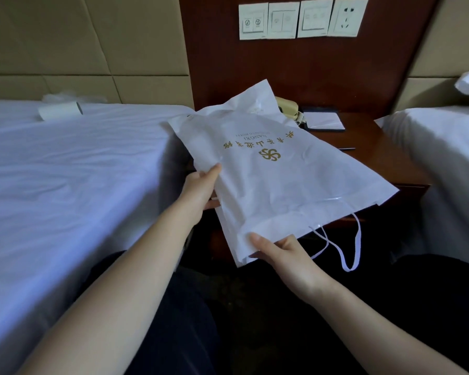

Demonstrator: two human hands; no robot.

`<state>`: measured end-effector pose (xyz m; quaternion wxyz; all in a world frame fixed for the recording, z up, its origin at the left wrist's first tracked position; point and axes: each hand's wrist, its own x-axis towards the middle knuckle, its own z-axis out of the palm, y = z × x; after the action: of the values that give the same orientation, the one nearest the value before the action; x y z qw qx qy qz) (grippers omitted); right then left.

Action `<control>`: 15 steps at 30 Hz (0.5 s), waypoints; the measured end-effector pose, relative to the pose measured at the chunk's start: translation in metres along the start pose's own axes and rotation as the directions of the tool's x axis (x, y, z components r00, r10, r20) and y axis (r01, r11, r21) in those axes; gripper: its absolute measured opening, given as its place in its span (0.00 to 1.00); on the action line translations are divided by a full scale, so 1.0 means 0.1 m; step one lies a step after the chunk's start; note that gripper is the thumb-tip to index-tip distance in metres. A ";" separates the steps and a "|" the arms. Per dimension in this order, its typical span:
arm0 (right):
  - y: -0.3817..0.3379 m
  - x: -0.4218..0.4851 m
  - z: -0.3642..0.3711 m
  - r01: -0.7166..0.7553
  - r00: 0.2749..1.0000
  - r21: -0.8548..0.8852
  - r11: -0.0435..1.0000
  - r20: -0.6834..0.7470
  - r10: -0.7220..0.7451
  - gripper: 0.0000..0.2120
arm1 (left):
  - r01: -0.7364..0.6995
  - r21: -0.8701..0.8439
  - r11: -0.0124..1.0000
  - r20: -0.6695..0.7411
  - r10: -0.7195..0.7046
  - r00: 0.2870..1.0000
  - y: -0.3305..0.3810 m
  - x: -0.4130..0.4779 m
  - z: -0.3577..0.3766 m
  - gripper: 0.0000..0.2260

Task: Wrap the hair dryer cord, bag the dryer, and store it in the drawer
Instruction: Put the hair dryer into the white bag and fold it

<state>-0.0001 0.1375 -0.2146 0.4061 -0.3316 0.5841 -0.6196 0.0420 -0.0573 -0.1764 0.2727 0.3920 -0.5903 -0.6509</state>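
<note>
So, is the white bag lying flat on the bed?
No, the white bag is held in the air beside the bed, the left hand gripping its side and the right hand pinching its near edge.

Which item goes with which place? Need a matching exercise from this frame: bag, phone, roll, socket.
Column A
1. white bag
2. beige telephone
3. white roll
4. power socket

Column B
a. on the wood wall panel
b. lying on the left-hand bed
c. gripped by the left hand and the right hand
d. on the nightstand, partly hidden behind the bag

Pairs: 1-c, 2-d, 3-b, 4-a
</note>
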 end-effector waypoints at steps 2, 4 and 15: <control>0.03 -0.01 0.01 -0.022 1.000 -0.001 1.000 0.019 0.022 0.15 | 0.028 -0.025 0.999 0.030 -0.027 0.999 -0.03 -0.07 0.01 0.14; 0.06 -0.01 0.00 -0.055 0.998 -0.021 0.998 0.024 0.056 0.17 | 0.034 -0.083 0.996 0.026 -0.032 0.999 -0.04 -0.11 0.00 0.12; 0.03 -0.03 -0.04 -0.041 0.993 -0.072 0.997 -0.110 0.033 0.25 | -0.018 -0.152 0.988 -0.126 -0.002 0.992 0.07 0.25 -0.11 0.11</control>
<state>-0.0019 0.1422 -0.2182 0.3725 -0.3013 0.6338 -0.6072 0.0369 -0.0855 -0.1738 0.3413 0.4078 -0.5217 -0.6671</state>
